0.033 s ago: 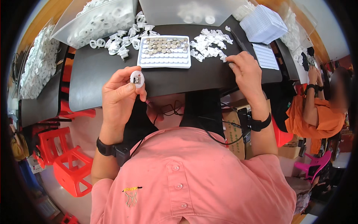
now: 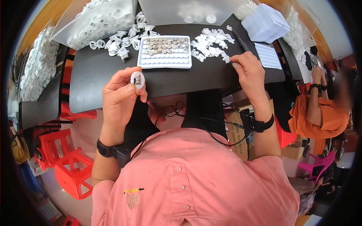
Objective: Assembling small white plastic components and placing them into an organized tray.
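Between the thumb and fingers of my left hand (image 2: 122, 88) is a small round white plastic housing (image 2: 137, 80), its face with a dark slot and metal parts turned up. My right hand (image 2: 249, 71) rests at the near right edge of a heap of small white plastic pieces (image 2: 213, 39). Its thumb and index finger are closed in a pinch beside one piece; whether anything is between the tips is hidden. Between the two hands lies a white tray (image 2: 166, 67) with rows of round pockets, the far rows holding several silver button cells (image 2: 166, 45).
Loose round housings (image 2: 122, 43) lie left of the tray, before a clear bin (image 2: 94, 32). Dark tweezers (image 2: 240, 40) lie beyond my right hand, near stacked white trays (image 2: 266, 24). Another person in an orange shirt (image 2: 320, 116) works at the right. Red stools (image 2: 73, 171) stand at left.
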Demonstrator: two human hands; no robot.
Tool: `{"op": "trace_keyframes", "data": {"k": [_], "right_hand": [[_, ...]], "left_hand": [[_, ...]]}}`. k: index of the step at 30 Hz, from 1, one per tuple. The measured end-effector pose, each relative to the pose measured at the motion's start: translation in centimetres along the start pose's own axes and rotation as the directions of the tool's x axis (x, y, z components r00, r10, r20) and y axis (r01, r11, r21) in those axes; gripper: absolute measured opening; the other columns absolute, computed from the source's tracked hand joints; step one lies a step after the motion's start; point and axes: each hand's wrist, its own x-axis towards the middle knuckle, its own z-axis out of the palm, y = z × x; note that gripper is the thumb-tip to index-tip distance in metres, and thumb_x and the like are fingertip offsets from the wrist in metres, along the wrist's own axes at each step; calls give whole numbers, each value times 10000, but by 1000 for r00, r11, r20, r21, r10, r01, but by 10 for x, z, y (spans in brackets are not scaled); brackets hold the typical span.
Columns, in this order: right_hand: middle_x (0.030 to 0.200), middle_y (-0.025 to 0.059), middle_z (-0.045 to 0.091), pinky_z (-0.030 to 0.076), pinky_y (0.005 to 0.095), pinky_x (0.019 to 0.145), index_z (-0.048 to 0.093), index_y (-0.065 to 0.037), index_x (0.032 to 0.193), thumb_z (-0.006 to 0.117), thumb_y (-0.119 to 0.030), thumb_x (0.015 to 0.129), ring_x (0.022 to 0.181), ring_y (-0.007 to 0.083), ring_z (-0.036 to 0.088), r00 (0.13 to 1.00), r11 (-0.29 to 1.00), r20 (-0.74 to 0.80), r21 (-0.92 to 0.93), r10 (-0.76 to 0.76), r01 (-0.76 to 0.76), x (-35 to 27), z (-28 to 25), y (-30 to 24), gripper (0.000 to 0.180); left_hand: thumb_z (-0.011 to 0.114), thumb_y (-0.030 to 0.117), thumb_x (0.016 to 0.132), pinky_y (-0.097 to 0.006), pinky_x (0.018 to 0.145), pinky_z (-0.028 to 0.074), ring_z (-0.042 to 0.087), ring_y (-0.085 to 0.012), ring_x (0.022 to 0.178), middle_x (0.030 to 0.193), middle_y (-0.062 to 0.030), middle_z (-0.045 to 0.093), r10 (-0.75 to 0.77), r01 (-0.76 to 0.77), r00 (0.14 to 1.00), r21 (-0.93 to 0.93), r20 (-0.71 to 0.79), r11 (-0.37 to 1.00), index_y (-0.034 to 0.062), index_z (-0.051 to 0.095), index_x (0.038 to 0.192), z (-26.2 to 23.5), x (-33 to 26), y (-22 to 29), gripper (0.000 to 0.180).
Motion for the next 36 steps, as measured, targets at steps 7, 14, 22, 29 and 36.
{"op": "trace_keyframes", "data": {"k": [7,14,22,29,36], "right_hand": [[862,35,596,449,396,788,676,-113,903,700,-59,811,900,264,611,998,999,-64,28,21,-19,3,5,-4,109],[865,22,608,453,399,778,680,-110,895,743,-94,785,890,249,621,995,994,-41,-62,-95,93,19,17,-3,128],[839,48,626,462,418,741,670,-98,867,733,-65,777,854,280,634,993,993,-25,26,-116,117,28,22,5,114],[852,68,635,481,417,735,663,-88,862,704,-63,798,862,298,640,996,994,15,57,-92,91,32,19,4,80],[857,63,638,489,426,735,666,-91,863,719,-97,798,862,299,640,994,992,41,83,-99,95,36,17,-3,84]], "left_hand": [[720,169,867,-330,607,486,592,-211,785,1095,-155,640,-2,2,1000,21,18,1000,-55,601,1282,-2,2,0,486],[717,152,871,-327,613,481,585,-209,799,1098,-153,644,18,-18,1000,-19,6,1000,-52,598,1288,-1,-1,0,479],[732,165,864,-333,615,480,588,-208,800,1091,-151,647,30,-30,999,-28,11,999,-47,600,1288,-1,-1,-1,492],[738,169,862,-330,614,483,595,-205,792,1088,-148,652,26,-26,1000,-38,14,999,-48,603,1286,-1,0,-1,495],[727,82,853,-353,630,529,621,-213,803,1019,-153,639,36,-36,999,-82,2,996,-73,613,1251,1,-1,0,443]]}}
